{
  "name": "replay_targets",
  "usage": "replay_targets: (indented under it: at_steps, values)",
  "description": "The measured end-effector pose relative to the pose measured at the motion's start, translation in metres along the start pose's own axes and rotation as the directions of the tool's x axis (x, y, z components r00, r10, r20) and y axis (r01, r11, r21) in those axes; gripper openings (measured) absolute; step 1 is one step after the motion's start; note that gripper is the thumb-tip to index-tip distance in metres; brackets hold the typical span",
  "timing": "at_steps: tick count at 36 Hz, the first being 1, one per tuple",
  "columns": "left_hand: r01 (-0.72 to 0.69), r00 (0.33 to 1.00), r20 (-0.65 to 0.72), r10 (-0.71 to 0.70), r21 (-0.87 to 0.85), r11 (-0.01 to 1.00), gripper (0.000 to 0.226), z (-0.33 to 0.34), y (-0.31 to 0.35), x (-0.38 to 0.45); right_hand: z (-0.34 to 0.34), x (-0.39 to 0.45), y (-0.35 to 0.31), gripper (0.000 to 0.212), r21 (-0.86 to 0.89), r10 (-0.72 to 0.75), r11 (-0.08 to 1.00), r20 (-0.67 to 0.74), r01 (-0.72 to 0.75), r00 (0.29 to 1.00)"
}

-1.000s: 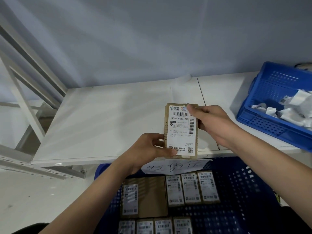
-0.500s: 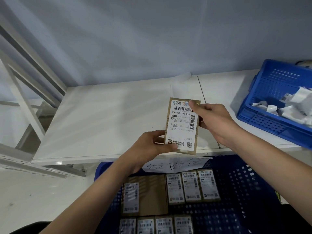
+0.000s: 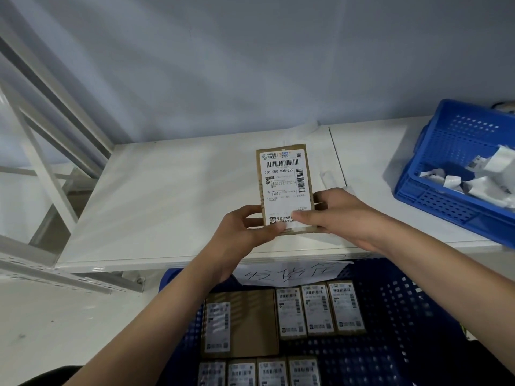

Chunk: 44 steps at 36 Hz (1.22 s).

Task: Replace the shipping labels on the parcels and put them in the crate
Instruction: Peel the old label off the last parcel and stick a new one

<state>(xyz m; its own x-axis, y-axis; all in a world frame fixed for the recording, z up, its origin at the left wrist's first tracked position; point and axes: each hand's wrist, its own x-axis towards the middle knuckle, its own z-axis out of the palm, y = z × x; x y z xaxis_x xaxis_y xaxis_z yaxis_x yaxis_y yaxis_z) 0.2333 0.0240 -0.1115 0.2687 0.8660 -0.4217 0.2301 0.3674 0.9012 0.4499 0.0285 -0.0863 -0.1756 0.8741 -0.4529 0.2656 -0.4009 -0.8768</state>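
Note:
A small brown cardboard parcel [image 3: 282, 165] with a white shipping label [image 3: 284, 185] stands upright above the white table [image 3: 167, 196]. My left hand [image 3: 245, 232] grips its lower left corner. My right hand [image 3: 342, 215] holds the lower right edge, its thumb across the label's bottom. Below the table's front edge sits a dark blue crate [image 3: 404, 316] with several labelled parcels [image 3: 317, 309] lying flat inside, among them one larger brown box [image 3: 250, 321].
A blue perforated bin [image 3: 457, 168] holding crumpled white label scraps [image 3: 485, 179] stands at the table's right. A handwritten paper sign [image 3: 289, 273] hangs on the crate's back rim. White metal shelving struts [image 3: 41, 151] rise at the left. A grey wall is behind.
My right hand has slid from the parcel's top right corner down to its lower right edge. The parcel has turned more upright and moved slightly away from me.

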Motion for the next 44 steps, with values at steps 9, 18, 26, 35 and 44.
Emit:
replay_targets:
  at_steps: [9, 18, 26, 35, 44]
  values:
    - [-0.02, 0.997, -0.073, 0.022, 0.035, 0.999, 0.081, 0.0, 0.01, -0.003, -0.002, 0.0, 0.005, 0.037, -0.004, 0.032, 0.999, 0.046, -0.032, 0.998]
    - [-0.056, 0.986, -0.157, 0.05, -0.035, 0.998, 0.048, 0.004, 0.006, -0.005, -0.002, 0.006, 0.006, 0.026, 0.011, -0.074, 0.997, -0.173, 0.078, 0.982]
    - [-0.118, 0.947, -0.301, 0.11, -0.01, 0.993, 0.047, 0.026, -0.003, -0.014, 0.009, -0.001, 0.021, 0.012, 0.04, -0.097, 0.992, -0.33, 0.116, 0.939]
    - [-0.134, 0.915, -0.367, 0.169, 0.119, 0.984, 0.054, 0.043, 0.0, -0.025, 0.024, -0.022, 0.028, 0.028, 0.076, -0.032, 0.995, -0.419, 0.07, 0.907]
    - [-0.105, 0.925, -0.346, 0.158, 0.165, 0.981, 0.038, 0.083, -0.013, -0.06, 0.028, -0.08, 0.038, 0.029, -0.027, -0.079, 0.997, -0.467, 0.075, 0.881]
